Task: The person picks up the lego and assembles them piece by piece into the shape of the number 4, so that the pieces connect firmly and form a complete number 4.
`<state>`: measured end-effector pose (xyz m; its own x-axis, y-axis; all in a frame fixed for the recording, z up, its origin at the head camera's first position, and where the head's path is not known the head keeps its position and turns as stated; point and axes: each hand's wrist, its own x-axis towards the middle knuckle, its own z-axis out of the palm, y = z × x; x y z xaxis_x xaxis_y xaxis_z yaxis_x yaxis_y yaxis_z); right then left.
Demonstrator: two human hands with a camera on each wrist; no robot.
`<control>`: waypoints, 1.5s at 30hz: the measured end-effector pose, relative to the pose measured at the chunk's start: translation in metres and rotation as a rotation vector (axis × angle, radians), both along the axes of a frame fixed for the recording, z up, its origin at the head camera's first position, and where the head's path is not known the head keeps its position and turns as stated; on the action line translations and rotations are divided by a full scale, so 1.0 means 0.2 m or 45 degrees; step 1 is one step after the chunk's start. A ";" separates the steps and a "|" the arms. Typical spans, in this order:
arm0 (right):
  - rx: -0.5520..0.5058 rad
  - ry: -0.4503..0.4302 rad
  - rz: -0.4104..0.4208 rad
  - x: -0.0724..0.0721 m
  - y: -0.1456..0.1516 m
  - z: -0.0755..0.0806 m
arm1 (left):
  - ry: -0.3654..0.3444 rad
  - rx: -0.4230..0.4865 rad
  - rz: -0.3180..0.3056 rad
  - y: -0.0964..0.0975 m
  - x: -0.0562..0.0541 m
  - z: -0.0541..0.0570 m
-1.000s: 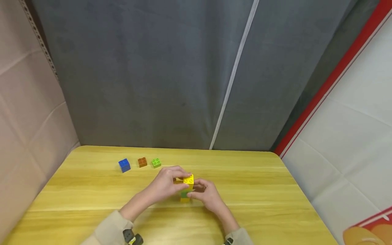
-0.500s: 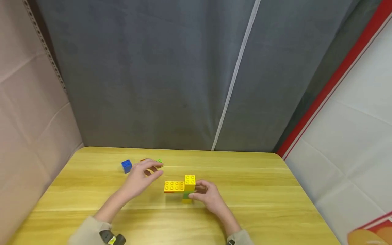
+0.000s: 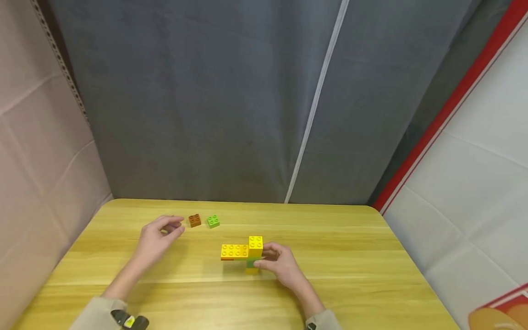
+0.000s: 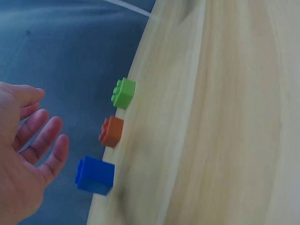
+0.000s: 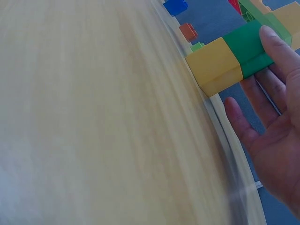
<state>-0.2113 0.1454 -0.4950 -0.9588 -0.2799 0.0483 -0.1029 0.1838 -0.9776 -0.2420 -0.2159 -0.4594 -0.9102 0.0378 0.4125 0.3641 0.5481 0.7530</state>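
My right hand [image 3: 284, 267] grips a small tower of toy bricks by its dark green brick [image 5: 246, 47], thumb on the near side. Below that is a yellow-orange base brick [image 5: 214, 65]. Higher up, a long yellow brick [image 3: 234, 251] juts left with red under it, beside a yellow top brick [image 3: 255, 243]. Over the far left of the table, my left hand [image 3: 153, 240] has loosely bent fingers holding nothing. The blue brick [image 4: 96, 176] lies close by its fingers in the left wrist view; in the head view that hand hides it.
A brown-orange brick [image 3: 195, 220] and a lime green brick [image 3: 213, 221] lie in a row near the back of the wooden table [image 3: 330, 256]. Behind the table hangs a grey curtain [image 3: 185, 114]. White cloth panels flank both sides.
My left hand has let go of the tower's top and moved left toward the blue brick, now covering it in the head view. The right hand keeps its grip on the tower.
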 end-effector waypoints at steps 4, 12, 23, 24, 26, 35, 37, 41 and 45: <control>0.004 -0.004 -0.006 0.00 0.00 0.01 | 0.007 0.003 0.017 -0.04 0.00 -0.03; 0.005 0.006 -0.008 0.00 0.00 0.01 | 0.062 -0.049 0.093 -0.08 -0.02 -0.05; 0.010 -0.005 -0.013 -0.01 0.00 0.01 | 0.082 -0.070 0.186 -0.17 -0.07 -0.10; 0.010 -0.004 -0.013 -0.01 0.00 0.01 | 0.084 -0.077 0.188 -0.17 -0.07 -0.10; 0.008 0.002 -0.009 -0.01 0.00 0.01 | 0.087 -0.092 0.193 -0.18 -0.08 -0.10; -0.001 0.004 -0.002 -0.01 0.01 0.00 | -0.084 -0.140 0.139 -0.19 -0.17 -0.12; -0.001 -0.004 -0.005 -0.01 0.01 0.00 | -0.149 -0.109 0.127 -0.18 -0.19 -0.13; -0.005 -0.020 -0.012 -0.01 0.00 0.00 | -0.276 -0.029 0.117 -0.18 -0.21 -0.15; -0.012 -0.028 -0.011 -0.01 0.00 0.00 | -0.348 -0.017 0.130 -0.18 -0.22 -0.16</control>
<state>-0.2133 0.1455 -0.4956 -0.9620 -0.2713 0.0294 -0.0794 0.1755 -0.9813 -0.2865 -0.2513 -0.4909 -0.9869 -0.0562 0.1515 0.0908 0.5821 0.8080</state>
